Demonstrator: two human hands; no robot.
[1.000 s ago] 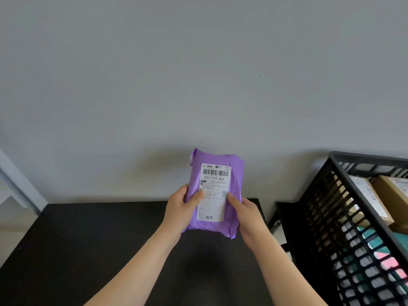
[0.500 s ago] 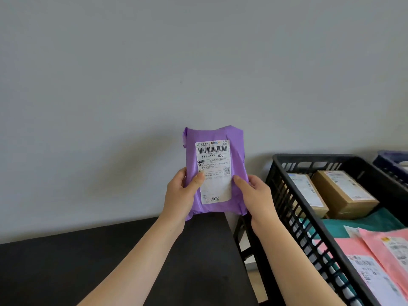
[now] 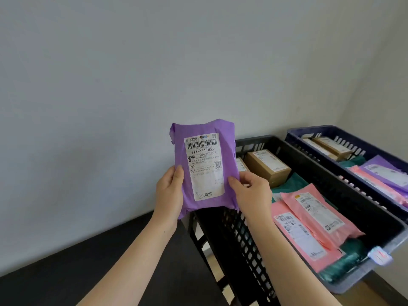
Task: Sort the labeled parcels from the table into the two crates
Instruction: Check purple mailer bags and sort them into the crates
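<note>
purple parcel (image 3: 205,164) — hides black crate (image 3: 344,199) corner | blue crate (image 3: 313,130) cut off right

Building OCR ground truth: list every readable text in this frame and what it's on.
"111-111-H05-": white label on the purple parcel.
"H05": same label, lower left.
"淘宝": same label, bottom.
Its fine print and barcode digits: too small to read.
Labels on the pink parcels and brown boxes: blurred, unreadable.

Left forearm (image 3: 136,261) and right forearm (image 3: 284,261) are bare up to the left hand (image 3: 169,195) and right hand (image 3: 254,193); a tiny dark speck sits near the left wrist.
</note>
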